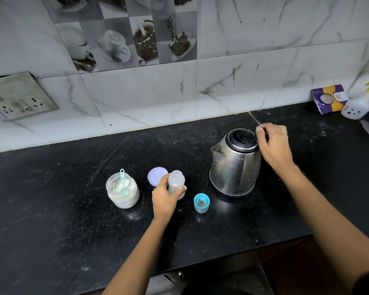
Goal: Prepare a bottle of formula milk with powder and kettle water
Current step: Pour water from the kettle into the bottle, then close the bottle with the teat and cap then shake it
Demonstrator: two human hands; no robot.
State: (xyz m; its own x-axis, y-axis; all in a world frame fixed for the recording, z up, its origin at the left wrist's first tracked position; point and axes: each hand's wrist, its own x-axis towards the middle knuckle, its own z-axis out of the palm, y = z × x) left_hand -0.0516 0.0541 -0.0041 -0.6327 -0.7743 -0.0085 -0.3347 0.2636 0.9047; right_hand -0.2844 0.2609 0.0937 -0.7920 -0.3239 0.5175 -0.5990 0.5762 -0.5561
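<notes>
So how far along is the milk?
Done: jar lid off, cap off, powder seemingly in the bottle. In hand: left hand steadies the bottle, right hand is at the kettle. Left: pour, cap, shake.

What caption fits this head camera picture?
Left hand holds open baby bottle while right hand reaches behind steel kettle.

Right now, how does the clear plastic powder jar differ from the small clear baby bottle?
The clear plastic powder jar is wider and squatter; the small clear baby bottle is slimmer with a narrow neck. The jar stands free, well filled with white powder, a pale green scoop sticking out; the bottle is gripped by the left hand. Both stand upright and uncapped on the black counter.
</notes>
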